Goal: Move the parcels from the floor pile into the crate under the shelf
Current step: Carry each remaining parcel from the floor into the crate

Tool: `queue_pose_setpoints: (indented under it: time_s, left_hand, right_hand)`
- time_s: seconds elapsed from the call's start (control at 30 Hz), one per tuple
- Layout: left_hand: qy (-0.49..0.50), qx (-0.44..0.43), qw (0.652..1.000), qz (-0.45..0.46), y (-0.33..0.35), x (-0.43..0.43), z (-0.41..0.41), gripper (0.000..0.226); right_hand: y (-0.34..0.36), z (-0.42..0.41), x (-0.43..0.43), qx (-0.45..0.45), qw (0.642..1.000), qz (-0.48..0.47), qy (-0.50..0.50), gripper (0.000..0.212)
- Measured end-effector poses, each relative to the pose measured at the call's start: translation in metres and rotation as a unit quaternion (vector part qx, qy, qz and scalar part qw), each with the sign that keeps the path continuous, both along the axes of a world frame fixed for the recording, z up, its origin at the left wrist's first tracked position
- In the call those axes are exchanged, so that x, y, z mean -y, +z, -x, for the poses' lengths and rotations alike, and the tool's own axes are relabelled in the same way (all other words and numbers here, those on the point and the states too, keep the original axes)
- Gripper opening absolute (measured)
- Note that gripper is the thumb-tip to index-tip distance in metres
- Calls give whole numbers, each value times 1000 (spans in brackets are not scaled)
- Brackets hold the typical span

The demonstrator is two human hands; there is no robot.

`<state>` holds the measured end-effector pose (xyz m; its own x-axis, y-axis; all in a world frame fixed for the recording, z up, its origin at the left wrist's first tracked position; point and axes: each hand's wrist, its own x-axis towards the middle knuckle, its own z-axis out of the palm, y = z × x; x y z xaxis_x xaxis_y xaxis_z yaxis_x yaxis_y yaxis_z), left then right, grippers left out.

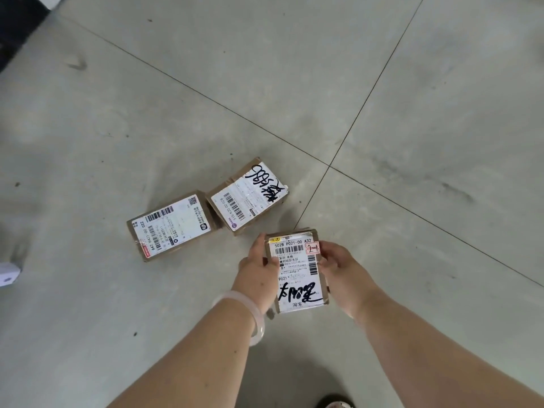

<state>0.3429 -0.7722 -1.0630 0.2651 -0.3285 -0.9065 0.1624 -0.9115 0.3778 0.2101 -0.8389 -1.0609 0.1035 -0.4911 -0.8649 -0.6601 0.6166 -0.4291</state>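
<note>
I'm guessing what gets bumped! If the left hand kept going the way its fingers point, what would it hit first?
Probably the parcel with black scribble, lying on the floor just beyond the left hand. The hand may be higher up, though, and pass over it.

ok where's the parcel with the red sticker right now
Head view, low and just right of centre: the stickered parcel is held between the left hand and right hand, just nearer than the scribbled parcel on the floor.
</note>
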Motion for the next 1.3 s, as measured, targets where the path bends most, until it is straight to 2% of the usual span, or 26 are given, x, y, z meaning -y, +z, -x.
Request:
queue_pose_setpoints:
  time_s: [0.17, 0.37, 0.53, 0.67, 0.93, 1.1, 1.3]
  left_hand:
    - [8, 42, 997, 70, 45, 10, -5, 58]
    - [33, 78, 986, 143, 157, 27, -30, 37]
    - [47, 69, 979, 186, 299, 37, -53, 45]
    - [33, 83, 964, 251, 438, 42, -70, 39]
    - [40, 148, 913, 377, 705, 27, -95, 42]
    - [67, 157, 883, 437, 822, -16, -107, 43]
    - [150, 159, 839, 499, 922, -96, -106, 39]
  right_hand:
    - [49, -7, 8, 40, 997, 46, -56, 25]
    - [170, -29, 19, 90, 989, 69, -95, 34]
    - [309, -46, 27, 111, 983, 103, -109, 38]
    - [446, -58, 31, 133, 974, 155, -101, 41]
    - [711, -83, 8, 183, 926, 322, -73, 49]
    - [826, -92, -27, 222, 891, 396, -29, 48]
    - [927, -99, -80, 293, 847, 440, 48, 51]
